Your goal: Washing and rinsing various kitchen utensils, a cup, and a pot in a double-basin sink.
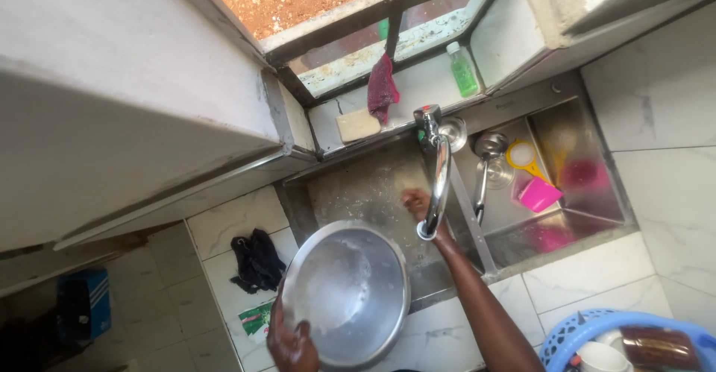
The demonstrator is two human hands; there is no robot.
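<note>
Left hand (292, 346), wet, shiny steel bowl (347, 291)

Wet steel bowl (347, 291) tilted over sink's (358, 186) edge.

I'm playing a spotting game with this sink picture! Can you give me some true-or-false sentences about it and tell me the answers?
1. The left hand holds a big metal bowl. True.
2. The right hand is up on the windowsill. False: it is down in the sink, beside the tap.
3. A green bottle stands on the windowsill. True.
4. The pink cup sits on the counter. False: it lies in the sink's other basin.
</note>
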